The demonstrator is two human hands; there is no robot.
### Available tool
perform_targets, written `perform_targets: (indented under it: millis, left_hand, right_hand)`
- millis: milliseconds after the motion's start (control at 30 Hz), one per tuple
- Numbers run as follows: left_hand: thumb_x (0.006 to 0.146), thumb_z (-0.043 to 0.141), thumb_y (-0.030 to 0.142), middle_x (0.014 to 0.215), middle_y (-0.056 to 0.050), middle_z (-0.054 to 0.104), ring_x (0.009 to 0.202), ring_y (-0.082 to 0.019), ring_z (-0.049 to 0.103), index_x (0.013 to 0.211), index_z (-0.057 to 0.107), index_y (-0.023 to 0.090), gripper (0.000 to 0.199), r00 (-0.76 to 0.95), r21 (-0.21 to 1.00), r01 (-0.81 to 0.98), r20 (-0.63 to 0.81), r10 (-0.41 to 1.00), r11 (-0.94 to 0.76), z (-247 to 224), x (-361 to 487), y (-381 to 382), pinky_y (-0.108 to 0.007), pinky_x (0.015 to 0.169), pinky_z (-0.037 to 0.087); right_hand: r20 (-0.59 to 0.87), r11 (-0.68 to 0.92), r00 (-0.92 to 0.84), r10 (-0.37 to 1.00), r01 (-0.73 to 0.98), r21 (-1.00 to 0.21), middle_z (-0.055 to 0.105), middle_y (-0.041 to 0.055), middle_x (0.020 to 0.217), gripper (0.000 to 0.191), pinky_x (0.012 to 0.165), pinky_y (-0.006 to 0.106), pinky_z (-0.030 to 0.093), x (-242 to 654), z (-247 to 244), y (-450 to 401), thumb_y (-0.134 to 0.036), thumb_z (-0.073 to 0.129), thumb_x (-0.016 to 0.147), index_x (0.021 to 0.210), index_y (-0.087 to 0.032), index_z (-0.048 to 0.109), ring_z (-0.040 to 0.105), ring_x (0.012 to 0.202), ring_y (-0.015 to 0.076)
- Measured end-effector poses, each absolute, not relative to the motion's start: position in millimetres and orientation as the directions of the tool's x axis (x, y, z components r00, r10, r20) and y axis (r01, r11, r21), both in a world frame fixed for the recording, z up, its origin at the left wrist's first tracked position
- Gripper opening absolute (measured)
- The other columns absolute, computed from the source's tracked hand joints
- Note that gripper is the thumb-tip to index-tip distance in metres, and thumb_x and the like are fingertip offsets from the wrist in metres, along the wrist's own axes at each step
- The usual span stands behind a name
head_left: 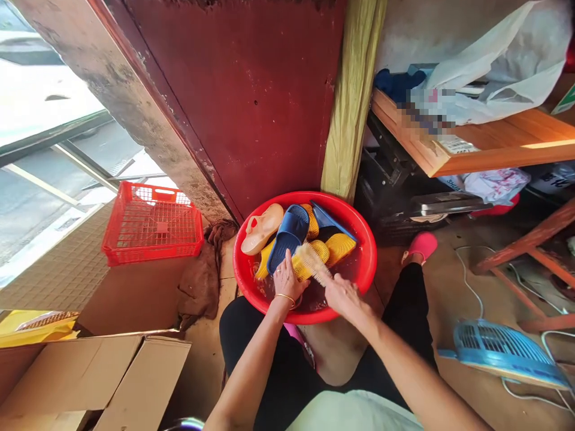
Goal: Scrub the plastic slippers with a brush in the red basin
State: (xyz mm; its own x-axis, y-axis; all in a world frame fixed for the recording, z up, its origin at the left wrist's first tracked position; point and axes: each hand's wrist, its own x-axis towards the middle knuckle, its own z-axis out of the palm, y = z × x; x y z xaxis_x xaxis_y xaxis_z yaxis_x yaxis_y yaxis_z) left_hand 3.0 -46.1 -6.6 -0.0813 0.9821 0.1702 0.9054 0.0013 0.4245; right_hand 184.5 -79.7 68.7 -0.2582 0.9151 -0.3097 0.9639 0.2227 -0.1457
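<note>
Between my knees stands a round red basin (369,263) with dark water and several slippers in it. My right hand (345,294) is closed round the handle of a pale bristle brush (312,263), whose head rests on a yellow slipper (320,251). My left hand (287,281), with a ring and a bracelet, grips the near end of that yellow slipper; its fingertips are beside a blue slipper (294,224). A beige slipper (264,228) lies at the basin's left, and another blue one (330,220) leans at the back right.
A red plastic crate (155,224) and open cardboard boxes (76,374) are at the left, near a brown cloth (202,281). Behind the basin is a dark red door (251,102). At the right are a wooden table (503,146) and a blue fan (507,353) with white cables.
</note>
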Motion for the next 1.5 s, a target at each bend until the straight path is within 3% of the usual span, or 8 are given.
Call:
perform_targets:
  millis: [333, 500, 700, 900, 1033, 1167, 1367, 1500]
  left_hand:
    - [0.068, 0.082, 0.038, 0.141, -0.018, 0.055, 0.129, -0.035, 0.053, 0.161, 0.007, 0.019, 0.121, -0.046, 0.483, 0.874, 0.185, 0.982, -0.05, 1, 5, -51, -0.047, 0.105, 0.042]
    - [0.071, 0.079, 0.035, 0.145, -0.018, 0.052, 0.13, -0.033, 0.051, 0.16, 0.007, 0.017, 0.115, -0.031, 0.512, 0.849, 0.294, 0.955, -0.13, 2, 1, -56, -0.048, 0.107, 0.042]
    - [0.073, 0.078, 0.038, 0.149, -0.018, 0.048, 0.134, -0.035, 0.048, 0.159, 0.015, 0.017, 0.109, -0.007, 0.49, 0.854, 0.35, 0.937, -0.177, 3, 0, -58, -0.051, 0.111, 0.04]
    - [0.077, 0.073, 0.031, 0.149, -0.021, 0.047, 0.134, -0.035, 0.049, 0.158, 0.013, 0.015, 0.103, -0.012, 0.47, 0.864, 0.384, 0.923, -0.184, -3, -3, -56, -0.05, 0.11, 0.041]
    - [0.075, 0.076, 0.039, 0.151, -0.02, 0.046, 0.134, -0.036, 0.049, 0.159, 0.013, 0.017, 0.107, -0.017, 0.489, 0.852, 0.384, 0.923, -0.188, -1, -2, -57, -0.053, 0.111, 0.04]
    - [0.078, 0.074, 0.046, 0.146, -0.018, 0.052, 0.132, -0.034, 0.052, 0.157, 0.021, 0.019, 0.1, -0.033, 0.576, 0.796, 0.35, 0.936, -0.187, 2, -2, -57, -0.051, 0.109, 0.043]
    - [0.083, 0.067, 0.045, 0.147, -0.016, 0.052, 0.136, -0.031, 0.05, 0.153, 0.031, 0.022, 0.083, -0.119, 0.727, 0.678, 0.253, 0.96, -0.107, 2, -7, -52, -0.051, 0.112, 0.04]
    - [0.078, 0.072, 0.052, 0.138, -0.013, 0.06, 0.125, -0.03, 0.059, 0.15, 0.038, 0.022, 0.085, -0.146, 0.835, 0.548, 0.155, 0.977, -0.051, 6, -5, -53, -0.047, 0.104, 0.047]
  right_hand:
    - [-0.383, 0.129, -0.205, 0.901, 0.968, -0.214, 0.073, 0.0156, 0.116, 0.068, 0.086, 0.039, 0.048, 191, 72, -43, -0.019, 0.041, 0.092, 0.158, -0.029, 0.032, 0.069, 0.108, 0.0299]
    - [-0.367, 0.254, -0.347, 0.863, 0.926, -0.279, 0.075, 0.0172, 0.106, 0.063, 0.086, 0.04, 0.047, 192, 71, -77, -0.023, 0.046, 0.092, 0.154, -0.027, 0.041, 0.07, 0.1, 0.0313]
    - [-0.327, 0.057, -0.121, 0.937, 0.979, -0.198, 0.075, 0.0166, 0.111, 0.066, 0.085, 0.037, 0.048, 212, 94, -44, -0.021, 0.042, 0.092, 0.158, -0.025, 0.034, 0.07, 0.104, 0.0287]
    - [-0.279, 0.363, -0.444, 0.851, 0.883, -0.299, 0.076, 0.0151, 0.104, 0.067, 0.083, 0.038, 0.049, 181, 82, -93, -0.021, 0.046, 0.09, 0.156, -0.029, 0.039, 0.072, 0.097, 0.0298]
    - [-0.276, 0.153, -0.22, 0.936, 0.957, -0.246, 0.076, 0.0171, 0.102, 0.065, 0.084, 0.04, 0.049, 200, 77, -69, -0.019, 0.047, 0.089, 0.154, -0.026, 0.042, 0.072, 0.097, 0.0306]
    - [-0.243, 0.104, -0.18, 0.953, 0.95, -0.294, 0.077, 0.0144, 0.104, 0.063, 0.084, 0.036, 0.05, 226, 82, -44, -0.019, 0.041, 0.093, 0.156, -0.024, 0.038, 0.072, 0.098, 0.027]
    - [-0.203, 0.324, -0.412, 0.888, 0.876, -0.358, 0.076, 0.01, 0.105, 0.064, 0.084, 0.033, 0.049, 202, 66, -105, -0.021, 0.043, 0.094, 0.156, -0.034, 0.037, 0.072, 0.094, 0.0246]
    - [-0.185, 0.115, -0.174, 0.967, 0.95, -0.292, 0.076, 0.015, 0.102, 0.063, 0.085, 0.037, 0.049, 209, 69, -78, -0.019, 0.041, 0.094, 0.157, -0.025, 0.037, 0.072, 0.095, 0.0281]
